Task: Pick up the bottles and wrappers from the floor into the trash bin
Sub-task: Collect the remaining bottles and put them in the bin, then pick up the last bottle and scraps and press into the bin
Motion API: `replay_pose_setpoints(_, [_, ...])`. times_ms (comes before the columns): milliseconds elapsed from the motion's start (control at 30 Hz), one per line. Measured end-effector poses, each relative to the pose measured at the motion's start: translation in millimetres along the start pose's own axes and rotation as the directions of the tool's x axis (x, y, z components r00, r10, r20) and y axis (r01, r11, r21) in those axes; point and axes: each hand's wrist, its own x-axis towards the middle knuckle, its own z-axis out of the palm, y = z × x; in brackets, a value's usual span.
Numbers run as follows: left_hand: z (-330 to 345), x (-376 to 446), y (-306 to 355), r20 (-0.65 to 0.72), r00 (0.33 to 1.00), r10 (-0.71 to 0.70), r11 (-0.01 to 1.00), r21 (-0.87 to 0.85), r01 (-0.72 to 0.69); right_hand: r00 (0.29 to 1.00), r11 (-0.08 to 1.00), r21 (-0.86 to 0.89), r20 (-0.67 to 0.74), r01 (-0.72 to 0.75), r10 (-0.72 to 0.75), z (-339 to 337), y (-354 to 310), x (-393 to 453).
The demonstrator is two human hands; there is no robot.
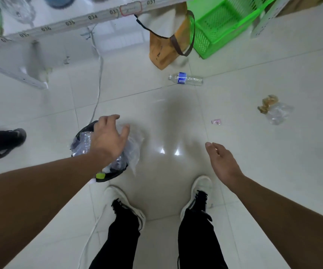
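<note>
**Bin part-filled; three items left on floor**

Near left: left hand point(106, 136) spread loosely over trash bin point(100, 176), gripping nothing; bin holds crushed clear bottles. Right hand point(221, 162) relaxed, empty. Remaining: pink scrap point(216, 122) mid-right, crumpled wrapper point(273, 109) right, bottle point(186, 79) far centre.
</note>
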Motion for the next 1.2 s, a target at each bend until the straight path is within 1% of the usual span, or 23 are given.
replay_pose_setpoints(100, [13, -1, 41, 0.023, 0.998, 0.064, 0.996, 0.059, -0.065, 0.998, 0.999, 0.023, -0.035, -0.049, 0.049, -40, 30, -4])
replay_pose_setpoints(300, [46, -13, 140, 0.091, 0.976, 0.195, 0.977, 0.068, -0.202, 0.988, 0.983, 0.13, -0.075, -0.126, 0.137, -110, 78, -12])
replay_pose_setpoints(400, [57, -20, 189, 0.124, 0.958, 0.258, 0.96, 0.077, -0.268, 0.983, 0.976, 0.165, -0.092, -0.142, 0.159, -142, 96, -12])
replay_pose_setpoints(567, [63, -30, 261, 0.146, 0.945, 0.292, 0.948, 0.085, -0.306, 0.982, 0.977, 0.169, -0.114, -0.128, 0.148, -197, 113, -14])
replay_pose_setpoints(700, [65, -33, 307, 0.145, 0.941, 0.305, 0.942, 0.1, -0.32, 0.978, 0.975, 0.183, -0.143, -0.123, 0.151, -244, 120, -13])
replay_pose_setpoints(800, [69, -33, 331, 0.159, 0.94, 0.302, 0.938, 0.126, -0.323, 0.973, 0.973, 0.191, -0.163, -0.13, 0.162, -274, 129, -12])
replay_pose_setpoints(900, [74, -27, 344, 0.188, 0.939, 0.289, 0.937, 0.148, -0.318, 0.969, 0.972, 0.18, -0.171, -0.148, 0.179, -289, 133, -4])
replay_pose_setpoints(1067, [77, 4, 352, 0.239, 0.923, 0.302, 0.917, 0.191, -0.349, 0.975, 0.978, 0.159, -0.152, -0.138, 0.162, -291, 121, 20])
replay_pose_setpoints(1200, [81, 43, 352, 0.26, 0.924, 0.279, 0.916, 0.218, -0.338, 0.986, 0.988, 0.101, -0.108, -0.119, 0.129, -287, 97, 43])
